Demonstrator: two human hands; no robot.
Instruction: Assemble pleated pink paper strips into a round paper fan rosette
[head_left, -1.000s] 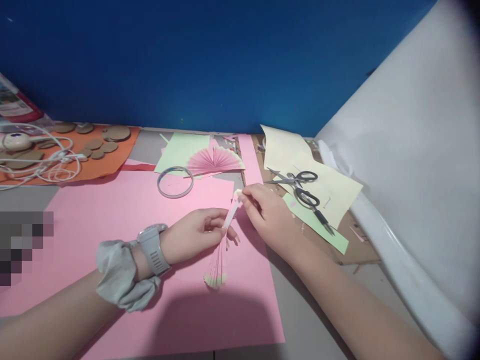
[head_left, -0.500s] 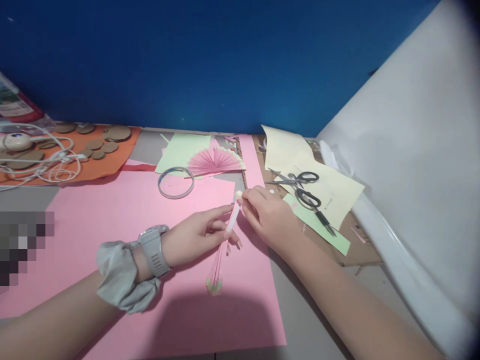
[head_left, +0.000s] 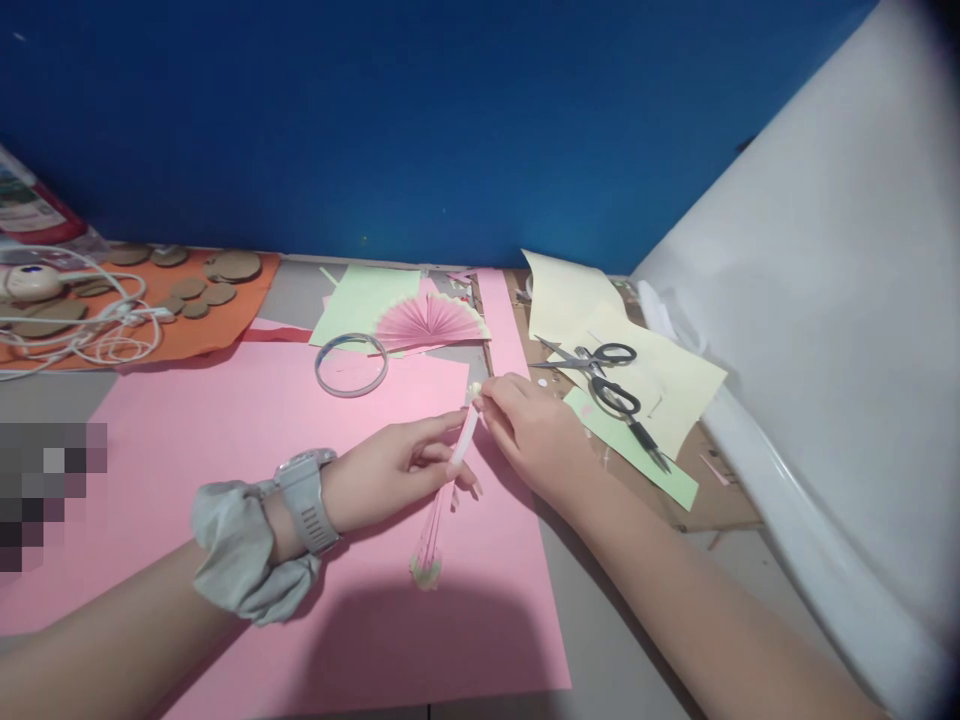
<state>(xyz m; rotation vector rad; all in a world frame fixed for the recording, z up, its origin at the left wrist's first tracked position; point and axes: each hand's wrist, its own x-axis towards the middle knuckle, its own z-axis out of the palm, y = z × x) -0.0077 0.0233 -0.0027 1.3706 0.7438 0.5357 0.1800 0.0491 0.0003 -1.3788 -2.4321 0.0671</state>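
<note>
A folded pink paper fan [head_left: 431, 530] with pale green edging is held between my two hands, above a large pink sheet [head_left: 247, 430]. My left hand [head_left: 409, 465] grips its middle, thumb on the near side and fingers behind. At the upper end, my right hand [head_left: 536, 425] pinches the fan near its pale yellow-green tip. The pleats spread slightly at the lower end. Behind my hands, an opened pink pleated fan [head_left: 429, 322] with a pale scalloped edge lies on the surface. A roll of tape [head_left: 351, 390] rests flat on the pink sheet.
To the right, black-handled scissors [head_left: 615, 395] and a pen-like tool [head_left: 649, 443] lie on cream paper [head_left: 675, 375] and a green strip [head_left: 679, 485]. At left, cardboard discs [head_left: 232, 265] and white cables [head_left: 112, 345] cover orange paper [head_left: 259, 310]. A blue wall [head_left: 450, 130] stands behind.
Almost nothing differs. Both hands keep their hold on the folded fan, and the view has shifted very slightly.
</note>
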